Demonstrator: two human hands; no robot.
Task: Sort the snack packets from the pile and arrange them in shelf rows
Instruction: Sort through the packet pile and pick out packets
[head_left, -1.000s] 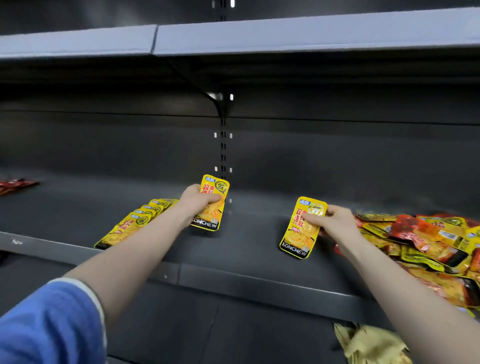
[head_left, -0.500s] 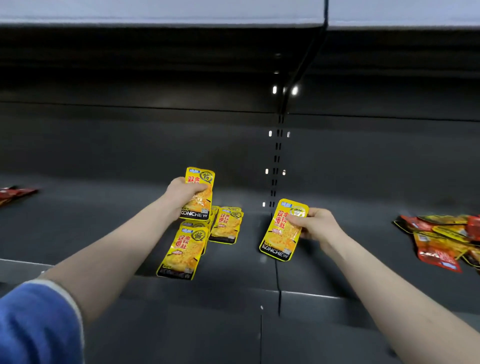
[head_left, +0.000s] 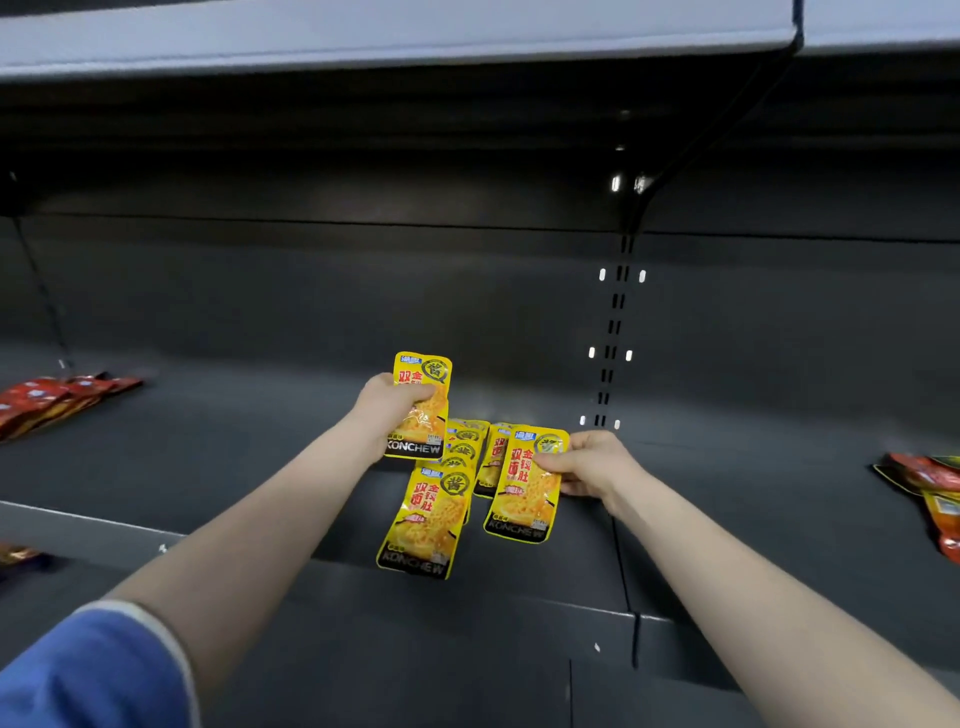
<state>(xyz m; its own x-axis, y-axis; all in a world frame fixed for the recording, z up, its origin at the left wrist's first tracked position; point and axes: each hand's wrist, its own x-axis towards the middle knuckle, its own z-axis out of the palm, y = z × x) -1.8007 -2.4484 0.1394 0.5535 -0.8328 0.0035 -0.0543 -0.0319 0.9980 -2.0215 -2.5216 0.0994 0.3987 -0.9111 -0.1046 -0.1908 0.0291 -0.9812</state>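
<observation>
Packets fill both our hands: our left hand grips one yellow packet above the shelf, our right hand pinches another packet over the right-hand yellow row, beside the left row.

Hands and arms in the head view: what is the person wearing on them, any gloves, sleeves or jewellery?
Both hands, left hand and right hand, are bare, with no gloves, rings or watch visible. The left arm has a blue short sleeve with a pale edge at the upper arm. The right forearm is uncovered; no sleeve shows in frame.
</observation>
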